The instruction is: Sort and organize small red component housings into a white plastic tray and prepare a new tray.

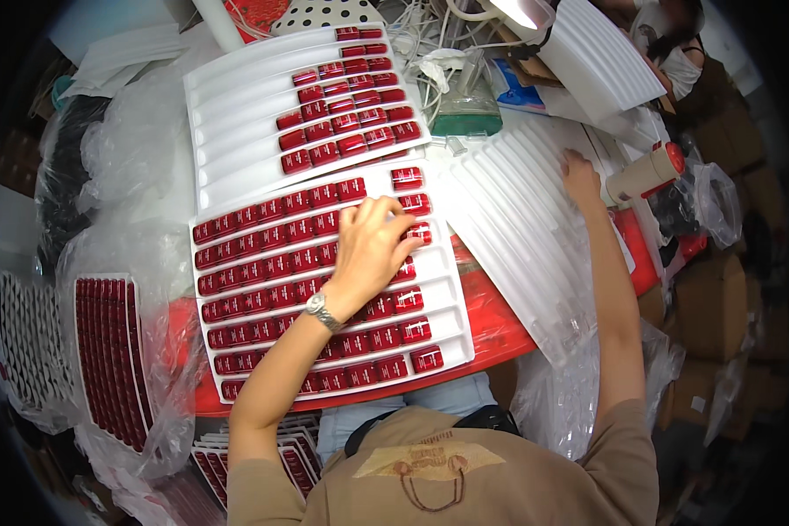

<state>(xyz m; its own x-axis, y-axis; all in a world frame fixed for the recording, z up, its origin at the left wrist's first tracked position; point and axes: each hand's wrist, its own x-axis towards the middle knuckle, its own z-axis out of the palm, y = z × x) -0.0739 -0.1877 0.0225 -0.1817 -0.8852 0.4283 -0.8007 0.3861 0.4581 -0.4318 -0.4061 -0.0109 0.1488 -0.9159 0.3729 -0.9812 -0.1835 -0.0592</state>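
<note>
My left hand (373,241), with a metal watch (322,309) on the wrist, reaches over the near white tray (451,320). Its thumb and forefinger close round a small glossy red cylinder (420,232) near the tray's right end. Rows of similar red cylinders with pale print fill much of this tray, some hidden under my hand and forearm. My right hand (580,178) is stretched out to the right, its fingers apart at the far edge of a stack of translucent ridged trays (522,223). Nothing shows in it.
A second white tray (237,114), part-filled with red cylinders, lies beyond. A cream cylinder with a red end (644,175) stands right of my right hand. Full trays (110,359) and plastic wrap sit at left. Cables (412,44) and a lamp (517,10) are behind. Another person (671,53) is far right.
</note>
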